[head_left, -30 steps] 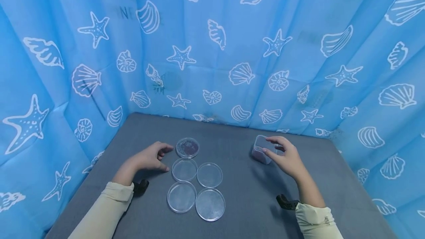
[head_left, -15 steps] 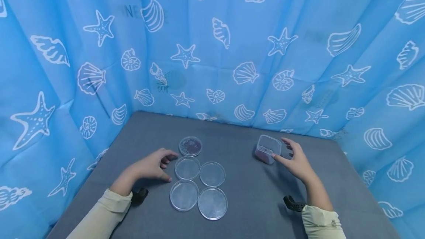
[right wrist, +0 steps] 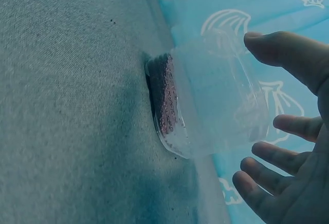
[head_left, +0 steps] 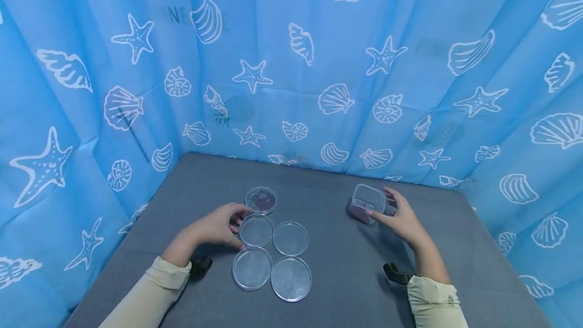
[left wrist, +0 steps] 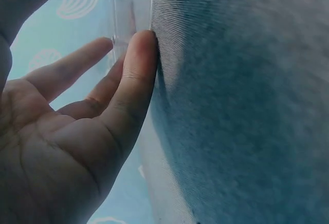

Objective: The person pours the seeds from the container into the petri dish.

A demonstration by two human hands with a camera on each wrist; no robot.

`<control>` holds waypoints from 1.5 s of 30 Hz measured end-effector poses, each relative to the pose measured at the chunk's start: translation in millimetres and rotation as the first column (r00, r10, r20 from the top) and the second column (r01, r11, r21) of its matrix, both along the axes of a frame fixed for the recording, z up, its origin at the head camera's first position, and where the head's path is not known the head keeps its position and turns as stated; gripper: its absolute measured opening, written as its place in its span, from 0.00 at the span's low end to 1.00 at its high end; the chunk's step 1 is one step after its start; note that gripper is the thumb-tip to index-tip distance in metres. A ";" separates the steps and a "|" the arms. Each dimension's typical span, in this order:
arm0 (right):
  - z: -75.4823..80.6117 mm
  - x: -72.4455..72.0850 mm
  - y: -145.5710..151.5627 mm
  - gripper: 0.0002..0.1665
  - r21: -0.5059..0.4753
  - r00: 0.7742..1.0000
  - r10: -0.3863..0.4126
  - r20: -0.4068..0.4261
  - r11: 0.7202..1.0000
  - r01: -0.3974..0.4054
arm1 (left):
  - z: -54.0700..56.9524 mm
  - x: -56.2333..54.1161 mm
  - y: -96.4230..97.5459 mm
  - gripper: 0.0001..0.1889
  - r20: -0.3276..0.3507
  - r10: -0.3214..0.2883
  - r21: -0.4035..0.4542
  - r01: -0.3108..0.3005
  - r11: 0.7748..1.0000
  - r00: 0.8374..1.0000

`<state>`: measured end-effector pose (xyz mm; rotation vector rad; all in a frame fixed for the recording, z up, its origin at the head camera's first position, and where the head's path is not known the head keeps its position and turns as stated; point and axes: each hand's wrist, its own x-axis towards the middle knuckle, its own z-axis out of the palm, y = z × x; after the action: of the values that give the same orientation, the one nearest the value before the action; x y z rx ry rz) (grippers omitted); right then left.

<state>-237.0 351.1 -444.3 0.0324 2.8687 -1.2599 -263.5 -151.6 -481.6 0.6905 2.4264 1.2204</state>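
Note:
My left hand [head_left: 216, 227] is at the left edge of a clear petri dish [head_left: 256, 230], its fingers and thumb spread along that edge. In the left wrist view, the fingertips [left wrist: 141, 41] are at the rim of a clear dish [left wrist: 131, 3]. Behind it lies a petri dish with dark reddish grains [head_left: 260, 200]. My right hand [head_left: 403, 216] stands beside a clear plastic container [head_left: 368, 199] with dark reddish grains in its bottom. The right wrist view shows its fingers spread around the upper part of the container [right wrist: 216, 95], not closed on it.
Three more clear petri dishes [head_left: 290, 238] lie close together on the grey tabletop [head_left: 337, 277]. A blue curtain [head_left: 291, 90] with white shell and starfish prints hangs behind the table and along its sides. A few stray grains [right wrist: 112, 21] lie near the container.
My left hand has moved right, up to the edge of the clear dish. The right hand has drawn back from over the container's rim to its right side.

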 end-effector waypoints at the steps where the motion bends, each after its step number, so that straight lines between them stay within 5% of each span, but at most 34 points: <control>1: -0.1 -1.2 -0.9 0.62 -0.001 1.000 0.000 0.006 1.000 0.000 | 0.3 -0.2 0.4 0.48 0.002 0.004 -0.006 -0.004 1.000 1.000; 27: -18.4 -8.1 3.6 0.62 -0.069 0.998 0.058 0.035 0.996 -0.056 | -5.6 -0.4 2.0 0.43 -0.028 -0.008 -0.008 0.008 1.000 1.000; 36: -20.9 -13.4 -8.3 0.61 -0.064 0.998 0.027 -0.054 0.997 -0.031 | -3.2 -0.8 0.8 0.43 -0.029 -0.011 -0.009 0.011 1.000 1.000; 45: -19.9 -16.2 -51.4 0.59 -0.077 0.978 0.088 -0.187 0.992 -0.104 | 1.0 1.1 2.0 0.43 -0.021 -0.020 -0.005 0.020 1.000 1.000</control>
<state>-253.1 299.7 -464.1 -0.2321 2.9192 -1.4378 -262.4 -149.6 -480.6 0.7283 2.4323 1.2056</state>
